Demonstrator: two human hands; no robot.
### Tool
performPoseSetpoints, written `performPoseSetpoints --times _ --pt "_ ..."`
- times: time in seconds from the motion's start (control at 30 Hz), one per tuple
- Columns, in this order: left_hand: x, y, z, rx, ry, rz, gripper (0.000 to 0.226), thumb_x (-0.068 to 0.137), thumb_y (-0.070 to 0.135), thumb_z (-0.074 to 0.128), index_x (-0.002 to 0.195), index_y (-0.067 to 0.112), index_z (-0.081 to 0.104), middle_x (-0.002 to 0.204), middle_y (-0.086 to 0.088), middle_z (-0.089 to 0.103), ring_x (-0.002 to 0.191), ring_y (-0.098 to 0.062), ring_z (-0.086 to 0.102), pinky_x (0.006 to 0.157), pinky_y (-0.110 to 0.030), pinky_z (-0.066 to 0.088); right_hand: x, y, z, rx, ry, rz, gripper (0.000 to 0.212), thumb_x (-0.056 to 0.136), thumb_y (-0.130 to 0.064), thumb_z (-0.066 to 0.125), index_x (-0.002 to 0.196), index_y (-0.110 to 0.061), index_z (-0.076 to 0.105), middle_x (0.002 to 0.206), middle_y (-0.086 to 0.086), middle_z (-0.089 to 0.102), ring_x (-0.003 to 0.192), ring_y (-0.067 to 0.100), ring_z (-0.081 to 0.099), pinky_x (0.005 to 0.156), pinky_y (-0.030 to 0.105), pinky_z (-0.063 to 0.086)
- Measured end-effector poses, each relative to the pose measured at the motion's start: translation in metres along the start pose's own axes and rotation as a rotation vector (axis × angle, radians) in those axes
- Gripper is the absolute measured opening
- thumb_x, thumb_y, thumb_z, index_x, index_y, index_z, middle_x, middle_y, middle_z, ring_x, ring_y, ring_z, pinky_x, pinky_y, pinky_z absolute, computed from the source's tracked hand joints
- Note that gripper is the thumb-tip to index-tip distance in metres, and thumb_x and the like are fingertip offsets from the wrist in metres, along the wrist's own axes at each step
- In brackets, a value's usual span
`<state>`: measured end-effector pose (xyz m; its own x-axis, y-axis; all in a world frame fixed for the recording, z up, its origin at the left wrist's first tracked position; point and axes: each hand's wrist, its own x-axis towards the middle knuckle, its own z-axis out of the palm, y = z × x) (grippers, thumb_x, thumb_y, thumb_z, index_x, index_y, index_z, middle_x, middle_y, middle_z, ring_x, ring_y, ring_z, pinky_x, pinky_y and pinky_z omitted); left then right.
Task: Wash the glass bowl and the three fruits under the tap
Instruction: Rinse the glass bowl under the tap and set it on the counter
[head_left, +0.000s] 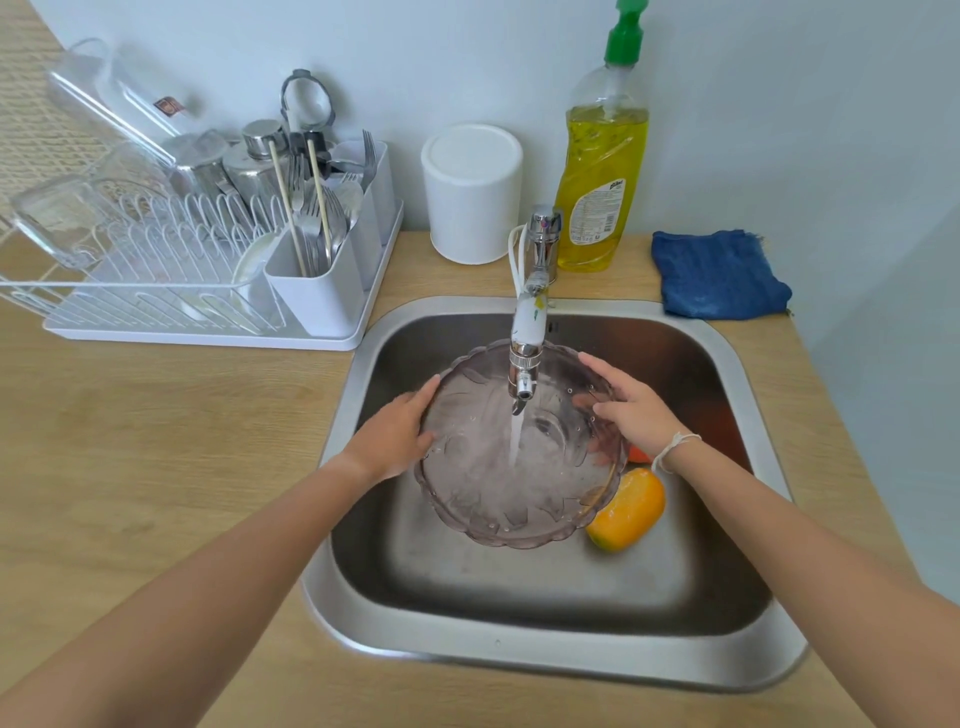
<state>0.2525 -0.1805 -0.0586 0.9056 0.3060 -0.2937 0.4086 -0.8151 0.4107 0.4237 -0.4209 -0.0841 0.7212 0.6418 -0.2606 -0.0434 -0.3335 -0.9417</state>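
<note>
Glass bowl (519, 452), one, clear with a scalloped rim and patterned wall, sits tilted in the steel sink (519, 613) under the chrome tap (524, 338), water running into it. Left hand (395, 436) and right hand (631, 410) each press a spread grip on opposite rims. Rinsing the bowl is the step in hand; next likely calls for setting it aside and picking up fruit. Only two fruits show: one yellow-orange fruit (628, 512), one red-orange fruit (640, 455) mostly hidden.
</note>
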Motion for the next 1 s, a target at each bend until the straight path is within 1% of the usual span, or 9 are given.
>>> performPoseSetpoints --times 0.07,0.17,0.23,0.33,0.43,0.6,0.7,0.83,1.0 --pt "-0.003 0.002 -0.002 -0.156 -0.012 -0.033 0.073 0.093 0.017 0.052 0.150 0.028 0.008 0.135 -0.009 0.053 0.120 -0.027 0.053 0.099 -0.027 0.039 -0.002 0.004 0.002 0.083 0.021 0.011 0.069 0.087 0.011 0.041 0.117 -0.050 0.047 0.128 -0.013 0.053 0.121 0.013 0.053 0.077 0.019 0.053" --pt "-0.005 0.001 -0.002 -0.372 0.019 -0.090 0.072 0.091 0.007 0.053 0.149 0.029 0.015 0.138 -0.006 0.051 0.116 -0.030 0.058 0.102 -0.036 0.045 -0.003 0.010 0.006 0.182 0.049 0.014 0.066 0.087 0.016 0.039 0.123 -0.038 0.046 0.135 0.001 0.051 0.119 0.019 0.055 0.089 0.036 0.053" --pt "-0.003 -0.001 -0.004 -0.459 0.046 -0.100 0.071 0.090 0.002 0.051 0.148 0.030 0.020 0.139 -0.006 0.050 0.111 -0.031 0.061 0.096 -0.040 0.051 -0.003 0.013 0.009 0.220 0.046 0.023 0.065 0.087 0.015 0.039 0.120 -0.041 0.047 0.135 0.005 0.051 0.113 0.015 0.058 0.081 0.031 0.056" --pt "-0.002 -0.001 -0.013 -0.439 0.070 -0.070 0.067 0.090 -0.002 0.046 0.146 0.030 0.027 0.116 -0.010 0.063 0.080 -0.017 0.067 0.077 -0.020 0.054 -0.002 0.018 0.014 0.280 0.033 0.068 0.070 0.089 0.012 0.041 0.108 -0.055 0.051 0.134 0.006 0.053 0.087 0.006 0.068 0.068 0.024 0.057" --pt "-0.003 -0.001 -0.023 -0.429 0.047 -0.074 0.069 0.088 -0.005 0.044 0.145 0.031 0.028 0.095 -0.011 0.068 0.062 -0.013 0.067 0.065 -0.015 0.054 0.000 0.021 0.020 0.323 0.014 0.090 0.073 0.089 0.011 0.041 0.104 -0.060 0.052 0.138 0.008 0.050 0.116 0.026 0.057 0.075 0.034 0.057" --pt "-0.001 -0.002 -0.039 -0.390 0.049 -0.060 0.070 0.088 -0.006 0.041 0.145 0.033 0.028 0.108 -0.005 0.062 0.058 -0.017 0.069 0.059 -0.016 0.054 -0.003 0.016 0.034 0.372 0.018 0.120 0.072 0.088 0.015 0.038 0.128 -0.045 0.042 0.140 0.005 0.047 0.123 0.023 0.050 0.093 0.039 0.049" --pt "-0.001 0.000 -0.048 -0.361 0.092 -0.030 0.071 0.086 -0.007 0.039 0.145 0.033 0.031 0.108 -0.008 0.061 0.061 -0.026 0.069 0.057 -0.021 0.056 -0.006 0.014 0.041 0.374 0.014 0.172 0.076 0.090 0.014 0.036 0.135 -0.047 0.034 0.130 -0.002 0.054 0.115 0.022 0.054 0.084 0.047 0.053" --pt "-0.001 0.006 -0.054 -0.225 0.152 0.037 0.067 0.089 -0.004 0.037 0.144 0.033 0.033 0.112 -0.006 0.056 0.058 -0.023 0.067 0.064 -0.031 0.057 -0.007 0.018 0.047 0.277 0.049 0.219 0.080 0.088 0.014 0.036 0.136 -0.049 0.029 0.103 0.001 0.064 0.080 0.014 0.065 0.062 0.036 0.057" --pt "0.000 0.007 -0.054 -0.082 0.270 0.172 0.061 0.091 -0.003 0.039 0.144 0.026 0.035 0.094 -0.002 0.048 0.069 -0.011 0.050 0.077 -0.024 0.038 -0.007 0.026 0.055 0.201 0.036 0.241 0.086 0.084 0.016 0.036 0.138 -0.050 0.025 0.099 0.003 0.059 0.071 0.017 0.051 0.075 0.044 0.054"
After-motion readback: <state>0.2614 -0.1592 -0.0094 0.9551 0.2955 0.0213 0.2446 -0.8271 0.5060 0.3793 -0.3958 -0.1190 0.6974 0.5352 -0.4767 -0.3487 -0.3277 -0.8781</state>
